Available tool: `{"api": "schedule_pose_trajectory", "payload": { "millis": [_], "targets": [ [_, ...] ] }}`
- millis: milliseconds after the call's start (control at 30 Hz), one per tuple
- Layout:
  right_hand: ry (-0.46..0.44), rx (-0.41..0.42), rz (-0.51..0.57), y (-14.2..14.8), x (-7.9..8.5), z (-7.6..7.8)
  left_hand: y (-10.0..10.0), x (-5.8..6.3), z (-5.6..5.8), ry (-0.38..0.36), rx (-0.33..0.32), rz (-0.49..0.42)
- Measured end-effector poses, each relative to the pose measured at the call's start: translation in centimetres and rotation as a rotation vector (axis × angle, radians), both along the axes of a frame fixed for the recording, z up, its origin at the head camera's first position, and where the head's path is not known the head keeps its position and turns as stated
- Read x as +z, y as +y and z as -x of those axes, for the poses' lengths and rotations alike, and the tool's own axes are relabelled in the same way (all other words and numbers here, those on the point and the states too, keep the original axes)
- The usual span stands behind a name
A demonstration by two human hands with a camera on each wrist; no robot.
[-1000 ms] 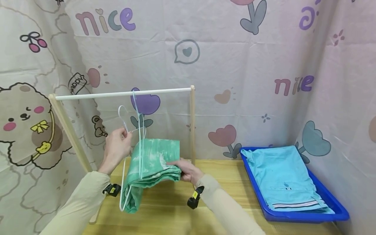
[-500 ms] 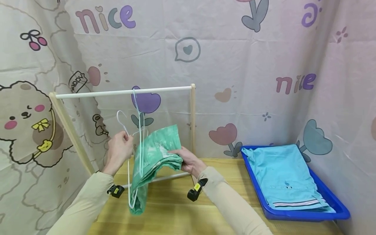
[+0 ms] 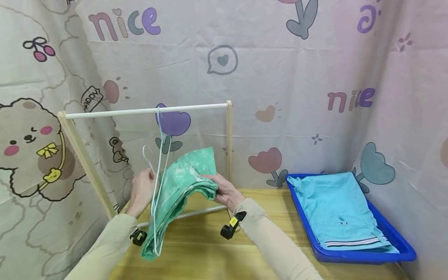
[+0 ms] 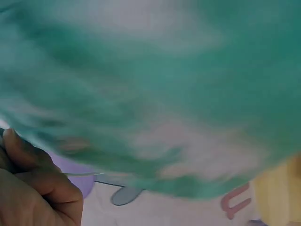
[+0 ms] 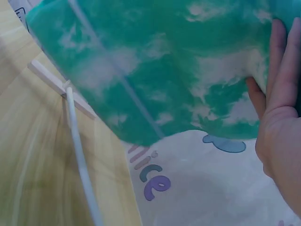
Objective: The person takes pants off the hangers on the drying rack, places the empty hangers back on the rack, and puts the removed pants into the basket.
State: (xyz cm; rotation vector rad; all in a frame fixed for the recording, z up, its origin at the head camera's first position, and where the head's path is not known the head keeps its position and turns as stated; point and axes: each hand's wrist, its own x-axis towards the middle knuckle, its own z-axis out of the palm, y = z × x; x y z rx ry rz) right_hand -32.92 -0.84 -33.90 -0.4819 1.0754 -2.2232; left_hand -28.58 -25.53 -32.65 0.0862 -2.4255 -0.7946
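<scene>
I see a soft mint-green cloth garment, mottled with cloudy white patches, held up above the left half of the wood-grained desk. It is folded into a thick strip of layers: a squared end points up, the body arches, and the rest slants down toward the desk's front edge. The right hand grips its layered upper end; the left hand, apart from it, pinches the neck of a thin white hanger, whose lower corner crosses the drooping end. A slim pale-blue hanger hooks over the smooth white rod between wooden posts. Toward the desk's right edge, a blue plastic tray carries a folded sky-blue garment with a striped band.
</scene>
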Motion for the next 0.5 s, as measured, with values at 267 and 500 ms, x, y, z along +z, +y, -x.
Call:
{"api": "schedule_pose_trajectory", "payload": {
  "millis": [267,500],
  "targets": [
    [0.063,-0.013,-0.004,0.2,1.3,0.0,-0.8,-1.0,-0.4,-0.014,-0.033,0.027],
    [0.080,-0.024,-0.004,0.8,2.0,0.3,-0.8,-1.1,-0.8,-0.041,-0.035,0.021]
  ]
}}
